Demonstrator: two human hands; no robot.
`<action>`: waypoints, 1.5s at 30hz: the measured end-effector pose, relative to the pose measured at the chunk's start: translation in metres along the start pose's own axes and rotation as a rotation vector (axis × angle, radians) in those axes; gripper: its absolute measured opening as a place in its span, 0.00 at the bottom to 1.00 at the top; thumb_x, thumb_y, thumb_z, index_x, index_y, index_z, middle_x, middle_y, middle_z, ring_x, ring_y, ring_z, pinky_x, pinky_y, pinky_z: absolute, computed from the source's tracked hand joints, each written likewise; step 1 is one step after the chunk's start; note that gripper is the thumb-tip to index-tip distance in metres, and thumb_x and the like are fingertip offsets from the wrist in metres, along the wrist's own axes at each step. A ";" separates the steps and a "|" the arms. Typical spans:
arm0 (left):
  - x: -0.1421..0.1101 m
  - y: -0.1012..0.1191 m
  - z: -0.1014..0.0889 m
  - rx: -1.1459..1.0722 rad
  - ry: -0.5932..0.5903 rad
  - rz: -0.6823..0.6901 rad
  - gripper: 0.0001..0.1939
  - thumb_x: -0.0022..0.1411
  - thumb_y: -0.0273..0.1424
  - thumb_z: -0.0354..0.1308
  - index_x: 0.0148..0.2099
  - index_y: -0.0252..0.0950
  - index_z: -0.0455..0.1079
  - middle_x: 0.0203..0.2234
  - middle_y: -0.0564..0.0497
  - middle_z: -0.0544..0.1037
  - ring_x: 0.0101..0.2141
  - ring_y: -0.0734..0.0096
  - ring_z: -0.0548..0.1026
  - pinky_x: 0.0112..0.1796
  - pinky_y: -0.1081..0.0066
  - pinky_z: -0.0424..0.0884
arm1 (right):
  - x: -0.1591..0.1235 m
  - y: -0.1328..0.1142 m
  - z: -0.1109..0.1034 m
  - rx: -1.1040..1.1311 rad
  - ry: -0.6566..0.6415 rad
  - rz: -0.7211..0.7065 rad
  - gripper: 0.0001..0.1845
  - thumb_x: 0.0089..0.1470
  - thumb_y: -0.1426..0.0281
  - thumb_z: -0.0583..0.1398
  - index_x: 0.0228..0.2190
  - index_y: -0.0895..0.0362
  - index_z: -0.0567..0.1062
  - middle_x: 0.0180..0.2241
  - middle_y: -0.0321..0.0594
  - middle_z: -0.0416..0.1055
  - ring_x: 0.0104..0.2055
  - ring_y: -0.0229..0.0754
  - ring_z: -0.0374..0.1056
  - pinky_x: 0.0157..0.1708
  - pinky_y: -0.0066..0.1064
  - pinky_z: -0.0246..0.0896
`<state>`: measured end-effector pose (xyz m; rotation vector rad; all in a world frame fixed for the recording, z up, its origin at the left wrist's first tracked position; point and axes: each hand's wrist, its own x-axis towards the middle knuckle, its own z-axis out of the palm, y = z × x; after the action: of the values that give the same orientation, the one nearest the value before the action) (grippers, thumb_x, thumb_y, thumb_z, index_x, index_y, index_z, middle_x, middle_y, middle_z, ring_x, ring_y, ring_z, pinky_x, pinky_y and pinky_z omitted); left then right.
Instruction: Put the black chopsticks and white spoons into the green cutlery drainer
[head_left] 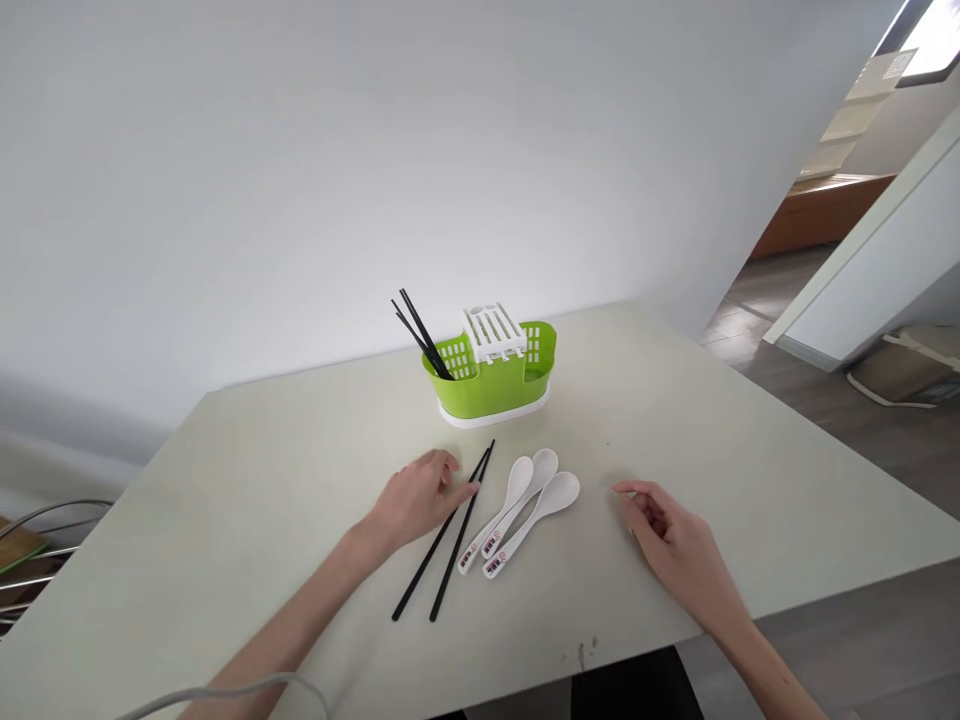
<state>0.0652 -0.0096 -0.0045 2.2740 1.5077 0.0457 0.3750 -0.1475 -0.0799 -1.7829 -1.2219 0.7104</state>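
Two black chopsticks [424, 577] lie on the table, their thin ends close together. Over them hovers or rests my left hand [420, 497], thumb stretched across the sticks and apart from the forefinger; contact cannot be made out. Three white spoons [541, 505] with printed handle ends lie just right of the chopsticks, bowls pointing away from me. My right hand [670, 540], fingers loosely curled and thumb apart from the forefinger, is to the right of the spoons and holds nothing. Behind the spoons stands a green utensil basket [489, 392], with several black chopsticks [425, 342] leaning in its left compartment.
A white slotted rack [495, 330] bridges the basket's middle, and a white base tray [495, 417] sits beneath it. The pale table [300, 450] meets a white wall [375, 180] at the back. A grey cable [225, 690] crosses the lower left.
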 end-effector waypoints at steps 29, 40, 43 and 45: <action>-0.031 -0.017 -0.075 -0.128 0.498 -0.006 0.15 0.67 0.46 0.57 0.46 0.44 0.78 0.41 0.48 0.85 0.40 0.58 0.84 0.42 0.66 0.77 | 0.000 0.000 0.000 -0.033 0.043 -0.008 0.25 0.62 0.45 0.55 0.41 0.52 0.78 0.26 0.37 0.71 0.25 0.42 0.65 0.26 0.32 0.62; -0.037 -0.007 -0.074 -0.806 0.551 -0.221 0.24 0.57 0.52 0.69 0.46 0.40 0.79 0.41 0.45 0.86 0.47 0.51 0.84 0.49 0.60 0.81 | -0.001 -0.001 -0.001 -0.026 0.032 -0.002 0.25 0.62 0.46 0.56 0.41 0.52 0.78 0.26 0.36 0.70 0.25 0.42 0.64 0.26 0.32 0.62; -0.035 -0.006 -0.063 -0.991 0.506 -0.169 0.22 0.58 0.50 0.69 0.44 0.38 0.79 0.44 0.45 0.85 0.49 0.54 0.83 0.54 0.60 0.80 | -0.003 -0.002 -0.002 0.030 0.034 -0.004 0.24 0.62 0.46 0.57 0.43 0.52 0.78 0.25 0.35 0.68 0.25 0.41 0.63 0.26 0.32 0.62; -0.034 -0.002 -0.056 -1.093 0.468 -0.178 0.19 0.58 0.48 0.69 0.42 0.38 0.80 0.45 0.45 0.84 0.50 0.56 0.83 0.56 0.60 0.80 | -0.009 -0.010 -0.001 0.087 0.029 0.001 0.24 0.63 0.46 0.57 0.44 0.52 0.78 0.25 0.34 0.66 0.25 0.41 0.62 0.25 0.31 0.61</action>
<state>0.0359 -0.0217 0.0524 1.2697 1.3498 1.1127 0.3681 -0.1540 -0.0713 -1.7169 -1.1534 0.7253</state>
